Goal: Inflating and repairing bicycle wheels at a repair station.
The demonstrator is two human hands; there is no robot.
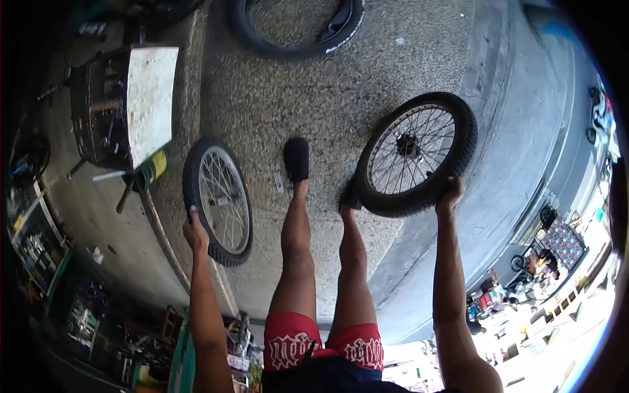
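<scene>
A bicycle wheel with a silver rim and black knobbly tyre point(241, 241) hangs at my left side. My left hand point(195, 232) is closed on the outer edge of its tyre. On the right, a second bicycle wheel with a black tyre point(464, 124), dark spokes and a dark hub tilts in front of me. My right hand point(450, 194) grips the near right edge of that tyre. Both arms reach forward, apart from each other. Whether either wheel touches the ground I cannot tell. My right foot is partly hidden behind the right wheel.
A loose black tyre point(262, 39) lies on the rough concrete ahead. To the left stands a wooden tool box with a white lid point(152, 98), a yellow-green can point(155, 166) beside it. A raised kerb strip point(164, 239) runs along the left. Parked motorcycles point(524, 262) stand far right.
</scene>
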